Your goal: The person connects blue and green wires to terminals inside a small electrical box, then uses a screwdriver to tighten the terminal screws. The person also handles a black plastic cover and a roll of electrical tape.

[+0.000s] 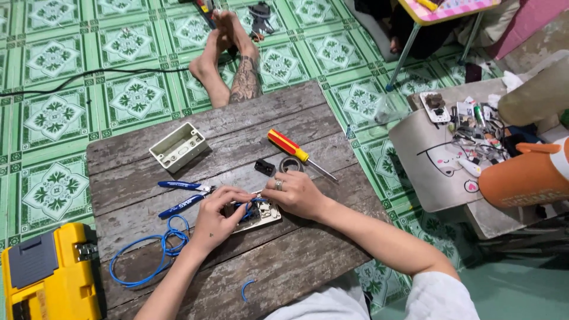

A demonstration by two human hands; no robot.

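Wooden board (pixel 249 148), white socket plate (pixel 261 214), blue wire (pixel 160 252)

You are working in bright, even light with no harsh glare. Shadows are soft: the wooden board (pixel 237 154) throws a dull one onto the green tiled floor (pixel 53 112) along its left edge, and your hands cast only faint shade on the board beneath them. The board's centre is sharp, its grain clear. Away from the board the wide lens bends the tile lines towards the corners. To the board's right, the small clutter on the low table (pixel 438 160) is too fine to resolve.
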